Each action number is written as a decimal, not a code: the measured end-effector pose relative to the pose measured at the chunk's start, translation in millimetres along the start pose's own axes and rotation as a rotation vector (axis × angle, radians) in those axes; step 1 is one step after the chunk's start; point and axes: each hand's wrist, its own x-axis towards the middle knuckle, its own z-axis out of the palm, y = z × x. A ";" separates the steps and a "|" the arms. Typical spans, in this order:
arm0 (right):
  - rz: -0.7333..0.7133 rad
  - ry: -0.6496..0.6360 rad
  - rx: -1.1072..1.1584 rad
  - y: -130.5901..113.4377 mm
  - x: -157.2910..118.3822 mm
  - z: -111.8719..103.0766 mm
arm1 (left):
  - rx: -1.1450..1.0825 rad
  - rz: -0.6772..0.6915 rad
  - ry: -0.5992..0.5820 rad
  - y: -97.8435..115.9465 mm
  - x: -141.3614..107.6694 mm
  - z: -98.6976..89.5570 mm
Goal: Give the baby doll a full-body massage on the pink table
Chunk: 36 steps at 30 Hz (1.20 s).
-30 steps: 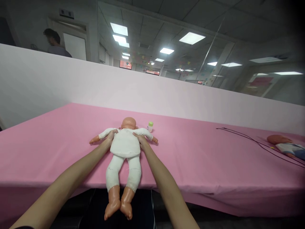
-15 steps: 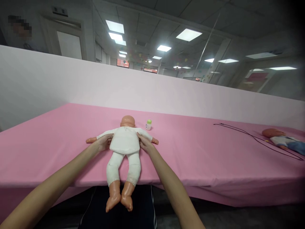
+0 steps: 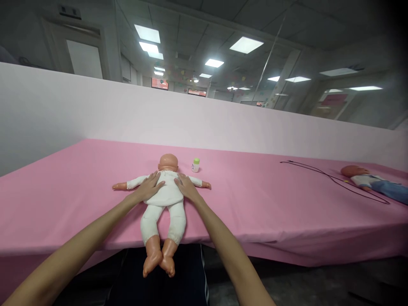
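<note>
A baby doll (image 3: 163, 199) in a white suit lies on the pink table (image 3: 255, 204), head away from me, arms spread, bare feet hanging over the near edge. My left hand (image 3: 148, 189) rests flat on the doll's left shoulder and chest, fingers apart. My right hand (image 3: 185, 187) lies flat on its right shoulder. Neither hand grips anything. A small white bottle with a green cap (image 3: 195, 165) stands just right of the doll's head.
A second doll in blue clothes (image 3: 369, 182) lies at the far right of the table, with a thin black cord (image 3: 321, 176) beside it. A pale partition wall (image 3: 204, 123) runs behind the table. The table's near edge crosses in front of my lap.
My hands slid from the doll's sides up onto its chest and shoulders. The person behind the partition at left has gone from view.
</note>
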 end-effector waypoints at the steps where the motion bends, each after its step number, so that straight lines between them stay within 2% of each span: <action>1: -0.001 -0.004 -0.036 9.2 -3.7 -2.2 | 0.056 -0.005 -0.014 -10.4 -3.5 0.0; 3: 0.000 -0.014 -0.205 26.5 -10.9 -8.8 | 0.176 -0.016 -0.018 -33.3 -12.1 -3.3; 6: -0.016 -0.020 -0.458 45.2 -20.3 -20.0 | 0.359 0.042 0.044 -62.5 -24.4 -11.4; 9: -0.033 -0.041 -0.544 53.0 -25.7 -33.3 | 0.434 0.056 0.112 -68.1 -29.0 -21.8; 11: -0.009 -0.027 -0.511 53.5 -24.3 -45.7 | 0.377 0.013 0.167 -52.4 -24.2 -29.5; 13: 0.042 0.003 -0.442 52.7 -17.3 -60.8 | 0.207 0.043 0.227 -23.2 -11.3 -34.6; 15: 0.103 0.038 -0.385 52.7 -4.9 -76.2 | -0.085 0.155 0.247 13.0 10.8 -32.3; 17: 0.153 0.068 -0.365 55.5 10.7 -88.7 | -0.478 0.207 0.199 49.5 41.9 -20.2; 20: 0.179 0.102 -0.363 66.4 34.0 -98.2 | -1.072 0.021 0.028 94.8 98.5 10.9; 22: 0.165 0.113 -0.359 76.9 47.1 -98.6 | -1.283 -0.192 -0.025 116.1 135.0 32.9; 24: 0.134 0.118 -0.359 87.7 57.7 -95.6 | -1.345 -0.367 -0.006 130.0 164.4 51.8; 26: 0.091 0.110 -0.365 96.8 66.4 -91.2 | -1.339 -0.439 0.030 136.9 184.0 67.3; 28: 0.051 0.073 -0.357 103.5 73.3 -87.4 | -1.327 -0.430 0.024 138.1 194.1 79.6; 31: 0.026 0.010 -0.327 109.3 79.9 -86.3 | -1.321 -0.393 -0.012 134.9 196.8 89.5; 34: 0.039 0.023 -0.278 107.5 78.7 -86.4 | -1.306 -0.371 -0.022 135.0 190.5 85.7; 36: 0.067 0.087 -0.173 95.4 68.5 -79.5 | -1.311 -0.280 -0.016 140.2 179.7 77.9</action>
